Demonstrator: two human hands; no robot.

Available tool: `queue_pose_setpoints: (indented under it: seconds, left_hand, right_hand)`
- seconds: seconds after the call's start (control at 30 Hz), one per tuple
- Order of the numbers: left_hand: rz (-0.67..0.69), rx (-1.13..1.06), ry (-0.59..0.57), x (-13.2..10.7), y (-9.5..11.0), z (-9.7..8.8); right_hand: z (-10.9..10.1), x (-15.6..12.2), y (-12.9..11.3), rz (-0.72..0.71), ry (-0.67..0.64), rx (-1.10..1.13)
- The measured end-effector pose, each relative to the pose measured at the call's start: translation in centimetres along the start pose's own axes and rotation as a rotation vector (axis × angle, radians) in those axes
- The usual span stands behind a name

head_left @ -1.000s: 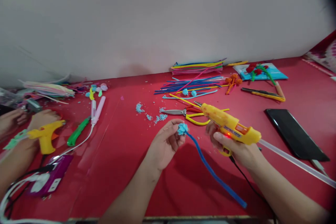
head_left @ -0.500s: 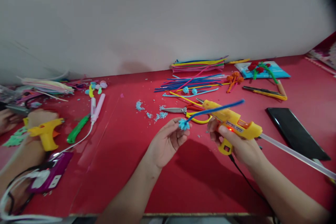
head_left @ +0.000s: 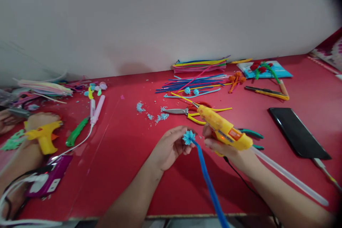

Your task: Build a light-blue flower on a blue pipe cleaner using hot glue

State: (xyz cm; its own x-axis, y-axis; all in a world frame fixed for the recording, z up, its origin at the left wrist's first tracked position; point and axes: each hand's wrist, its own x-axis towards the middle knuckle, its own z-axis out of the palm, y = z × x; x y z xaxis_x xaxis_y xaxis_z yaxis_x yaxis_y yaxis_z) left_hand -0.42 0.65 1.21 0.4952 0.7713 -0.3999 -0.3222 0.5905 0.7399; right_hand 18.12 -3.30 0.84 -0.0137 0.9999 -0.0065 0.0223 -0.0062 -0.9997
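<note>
Between the fingertips of my left hand is a light blue fuzzy flower. Its dark blue pipe cleaner stem runs down towards the front edge of the table. My right hand is wrapped round the grip of a yellow hot glue gun, whose nozzle points up and left and whose small light glows. A long clear glue stick sticks out of its rear. Behind the gun lie scissors with yellow and red handles, partly covered by it.
Blue pipe cleaners and two light blue pompoms lie at the back. Green-handled pliers and a black phone are to the right. At left, another person's arm is near a second yellow glue gun and a purple power strip.
The flower has turned in my left hand, so its stem now swings down towards me instead of up to the right. My right hand has drawn the glue gun slightly left and down.
</note>
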Motion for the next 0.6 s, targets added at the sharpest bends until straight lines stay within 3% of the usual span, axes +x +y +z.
queue_pose_setpoints:
  seconds: [0.17, 0.43, 0.5, 0.6]
  left_hand:
    - [0.029, 0.091, 0.067, 0.2, -0.2, 0.2]
    - [0.433, 0.462, 0.265, -0.9, 0.1, 1.1]
    - [0.545, 0.567, 0.241, -1.6, 0.2, 1.3]
    - [0.663, 0.653, 0.1, -2.7, 0.4, 1.4]
  right_hand:
    - [0.6, -0.5, -0.1, 0.017, -0.015, -0.048]
    - [1.5, -0.1, 1.1, 0.043, -0.03, 0.019]
    - [1.7, 0.0, 1.0, 0.048, -0.038, 0.026]
    - [1.4, -0.3, 0.0, 0.014, -0.029, 0.04]
